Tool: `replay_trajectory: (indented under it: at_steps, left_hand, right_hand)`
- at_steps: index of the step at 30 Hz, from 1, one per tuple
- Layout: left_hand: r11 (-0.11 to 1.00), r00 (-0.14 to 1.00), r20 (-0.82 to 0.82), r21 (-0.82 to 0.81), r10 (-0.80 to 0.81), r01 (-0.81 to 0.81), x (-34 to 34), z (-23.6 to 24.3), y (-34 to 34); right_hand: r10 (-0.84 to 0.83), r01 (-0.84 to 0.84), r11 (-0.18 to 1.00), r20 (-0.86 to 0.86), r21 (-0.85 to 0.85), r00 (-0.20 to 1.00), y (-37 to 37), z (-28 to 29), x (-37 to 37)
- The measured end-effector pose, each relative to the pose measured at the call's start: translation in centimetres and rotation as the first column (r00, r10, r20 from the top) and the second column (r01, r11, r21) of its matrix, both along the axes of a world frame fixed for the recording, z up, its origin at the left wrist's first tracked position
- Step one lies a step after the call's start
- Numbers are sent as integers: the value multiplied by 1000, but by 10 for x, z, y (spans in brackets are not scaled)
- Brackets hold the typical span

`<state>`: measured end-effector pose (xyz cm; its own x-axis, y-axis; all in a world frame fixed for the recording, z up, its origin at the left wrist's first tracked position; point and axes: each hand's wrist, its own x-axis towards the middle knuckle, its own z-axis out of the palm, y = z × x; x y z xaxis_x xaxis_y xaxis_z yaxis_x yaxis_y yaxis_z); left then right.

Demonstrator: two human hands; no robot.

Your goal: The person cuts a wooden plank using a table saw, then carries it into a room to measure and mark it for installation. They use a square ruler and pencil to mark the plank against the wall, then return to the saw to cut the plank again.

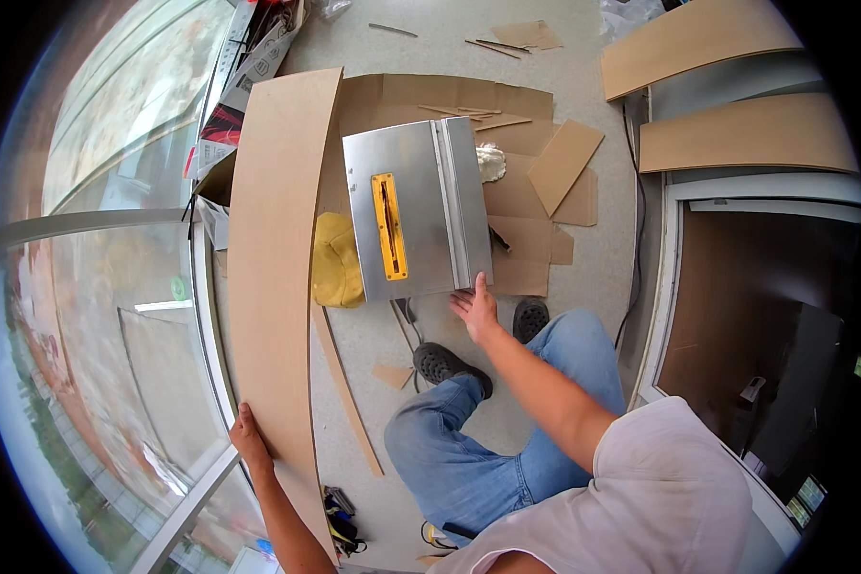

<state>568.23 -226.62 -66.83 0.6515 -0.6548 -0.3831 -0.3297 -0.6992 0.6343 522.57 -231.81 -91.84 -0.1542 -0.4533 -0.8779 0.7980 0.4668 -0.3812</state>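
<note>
A long light-brown wood board (pixel 275 239) stretches along my left side, from near me to the far end. My left hand (pixel 250 437) grips its left edge, thumb along the edge and the other fingers partly hidden. In front of me stands a table saw (pixel 416 215) with a grey metal top. Its yellow insert plate (pixel 389 227) surrounds the blade slot, and a metal fence (pixel 454 201) runs across the top. At the saw's near right edge is my right hand (pixel 476 306), its thumb touching the edge and its fingers spread just below it.
Flattened cardboard (pixel 517 251) lies under and beyond the saw, with wood offcuts (pixel 564 167) on it. A yellow cloth bag (pixel 337 258) sits between board and saw. Glass windows (pixel 134 325) border the left. More boards (pixel 751 134) rest at right. A thin strip (pixel 347 392) lies on the floor.
</note>
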Motion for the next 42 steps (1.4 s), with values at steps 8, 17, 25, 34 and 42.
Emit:
replay_trajectory:
  at_steps: [8,17,25,34,42]
  left_hand:
    - [992,982,155,-37,-111,118,28,-136,-67]
    - [958,952,184,-100,-246,267,56,-230,-72]
    - [965,962,147,-89,-232,246,36,-232,-41]
    - [954,905,301,93,-301,286,40,-264,-41]
    - [926,823,425,164,-377,340,64,-264,-80]
  right_hand:
    - [-33,23,994,-99,-104,995,-27,-9,-4]
    - [-40,-63,981,-503,-184,863,-55,-39,-131]
    - [230,-410,870,-961,273,-152,-70,76,-155]
    - [-23,-774,479,-876,413,-481,-291,79,-140]
    - [-87,-823,204,-827,531,-555,-407,28,-76]
